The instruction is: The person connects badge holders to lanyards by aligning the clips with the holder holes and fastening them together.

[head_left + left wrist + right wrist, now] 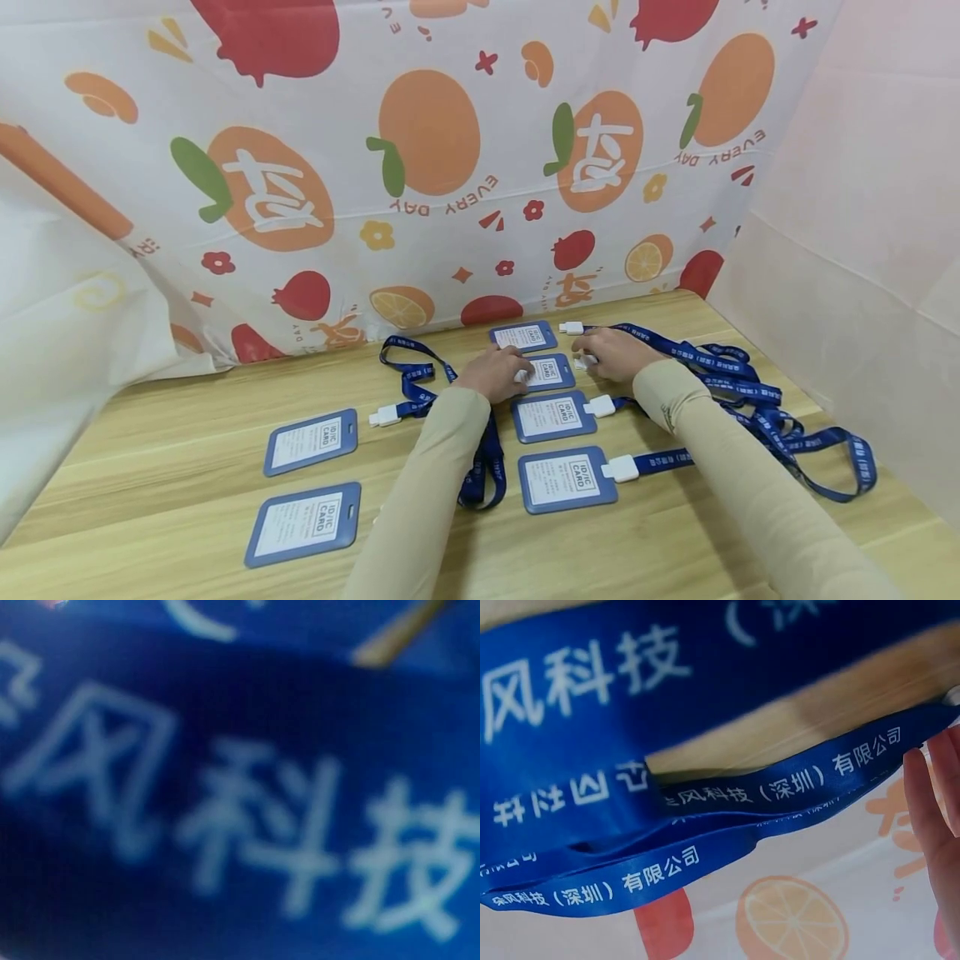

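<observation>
In the head view, my left hand (491, 372) is at the left edge of a blue ID card holder (551, 372), its bent fingers gripping that edge. My right hand (611, 354) pinches a white plastic clip (585, 362) just right of this holder's slotted end. The clip and the holder look apart. Blue lanyards (720, 367) with white lettering trail to the right of my right hand. A lettered strap (247, 802) fills the left wrist view, where no hand can be made out. In the right wrist view, fingers (930, 810) show at the right edge beside lanyard straps (795, 780).
Another holder (523, 335) lies behind, with a loose white clip (571, 327) beside it. Two nearer holders (555, 416) (568, 479) have clips at their slots. Two more (311, 442) (303, 524) lie left. A lanyard (417, 372) passes by my left forearm. Printed cloth (427, 133) hangs behind the table.
</observation>
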`<move>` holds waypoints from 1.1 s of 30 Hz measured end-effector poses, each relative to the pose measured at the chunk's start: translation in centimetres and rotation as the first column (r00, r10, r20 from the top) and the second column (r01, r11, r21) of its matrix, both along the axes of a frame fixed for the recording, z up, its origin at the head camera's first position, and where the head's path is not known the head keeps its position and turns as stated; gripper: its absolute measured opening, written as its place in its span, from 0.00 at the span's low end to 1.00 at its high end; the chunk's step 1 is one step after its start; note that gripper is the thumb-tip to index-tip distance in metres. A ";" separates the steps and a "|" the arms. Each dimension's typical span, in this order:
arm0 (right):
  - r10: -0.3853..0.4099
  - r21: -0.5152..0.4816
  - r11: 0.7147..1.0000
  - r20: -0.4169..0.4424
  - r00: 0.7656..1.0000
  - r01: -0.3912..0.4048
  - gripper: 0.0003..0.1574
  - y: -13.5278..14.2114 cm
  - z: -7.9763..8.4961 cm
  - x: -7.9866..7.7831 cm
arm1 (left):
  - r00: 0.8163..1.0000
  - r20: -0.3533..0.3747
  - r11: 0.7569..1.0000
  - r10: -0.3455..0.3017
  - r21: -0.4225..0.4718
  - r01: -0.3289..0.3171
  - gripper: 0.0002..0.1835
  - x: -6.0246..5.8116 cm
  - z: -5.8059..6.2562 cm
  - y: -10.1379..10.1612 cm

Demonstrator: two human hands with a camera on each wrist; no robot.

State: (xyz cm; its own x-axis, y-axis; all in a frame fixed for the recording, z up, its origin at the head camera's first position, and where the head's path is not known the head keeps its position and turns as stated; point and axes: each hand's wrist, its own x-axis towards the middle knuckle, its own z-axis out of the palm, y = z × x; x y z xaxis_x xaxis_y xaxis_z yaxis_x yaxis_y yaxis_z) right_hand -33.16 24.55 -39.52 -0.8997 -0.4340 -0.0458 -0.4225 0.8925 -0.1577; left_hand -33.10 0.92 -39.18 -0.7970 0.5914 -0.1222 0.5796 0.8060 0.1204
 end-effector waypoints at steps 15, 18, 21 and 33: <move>0.040 -0.017 0.999 -0.115 0.993 -0.042 0.10 0.1 -0.5 0.4 | 1.000 -0.011 0.999 -0.024 -0.036 0.024 0.16 0.0 -0.3 0.7; 0.065 -0.008 0.998 -0.127 0.990 -0.066 0.09 -0.2 -0.6 0.3 | 1.000 -0.009 1.000 -0.003 -0.027 0.003 0.16 0.1 -0.3 0.7; 0.067 -0.011 0.998 -0.143 0.987 -0.070 0.08 -0.3 -0.8 0.1 | 1.000 -0.013 1.000 0.003 -0.019 -0.003 0.15 0.2 -0.3 0.6; 0.065 -0.021 0.998 -0.108 0.992 -0.067 0.09 -0.3 -0.8 -0.1 | 0.999 -0.036 0.998 0.027 -0.054 -0.029 0.15 0.4 -0.2 1.2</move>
State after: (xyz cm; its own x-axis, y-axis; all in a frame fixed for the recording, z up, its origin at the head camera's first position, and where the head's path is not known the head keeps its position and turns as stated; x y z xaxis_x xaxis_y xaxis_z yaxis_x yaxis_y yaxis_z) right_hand -33.22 24.28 -40.36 -0.8682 -0.4925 0.0609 -0.4961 0.8585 -0.1299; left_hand -32.69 2.08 -39.38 -0.8174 0.5624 -0.1247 0.5602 0.8265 0.0558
